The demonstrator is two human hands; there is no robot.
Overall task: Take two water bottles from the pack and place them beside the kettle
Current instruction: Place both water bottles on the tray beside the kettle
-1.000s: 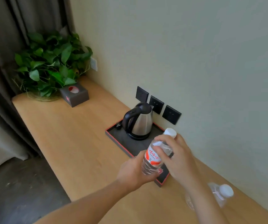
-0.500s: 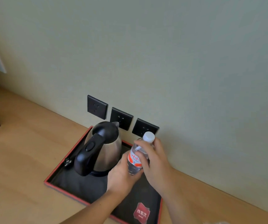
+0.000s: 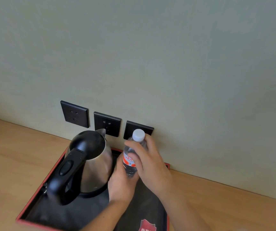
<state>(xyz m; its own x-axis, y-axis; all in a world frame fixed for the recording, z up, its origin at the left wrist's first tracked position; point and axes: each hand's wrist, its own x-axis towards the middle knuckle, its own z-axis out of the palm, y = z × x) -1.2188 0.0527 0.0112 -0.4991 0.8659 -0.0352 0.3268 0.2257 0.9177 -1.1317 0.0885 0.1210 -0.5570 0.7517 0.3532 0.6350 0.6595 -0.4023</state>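
A clear water bottle [image 3: 130, 161] with a white cap and a red-and-white label stands upright just right of the steel kettle [image 3: 90, 164], over the black tray with a red rim [image 3: 39, 190]. My left hand [image 3: 120, 185] wraps its lower part from the front. My right hand [image 3: 149, 162] grips its shoulder and label from the right. The bottle's base is hidden behind my left hand, so I cannot tell whether it rests on the tray. The second bottle and the pack are out of view.
The tray sits on a wooden counter [image 3: 17, 157] against a pale wall. Three black wall sockets [image 3: 107, 124] are just behind the kettle and bottle. The kettle's black handle points toward me on the left.
The view has swung right and closer to the kettle. Both hands have carried the bottle forward and set it lower beside the kettle. The other bottle on the counter has left the frame.
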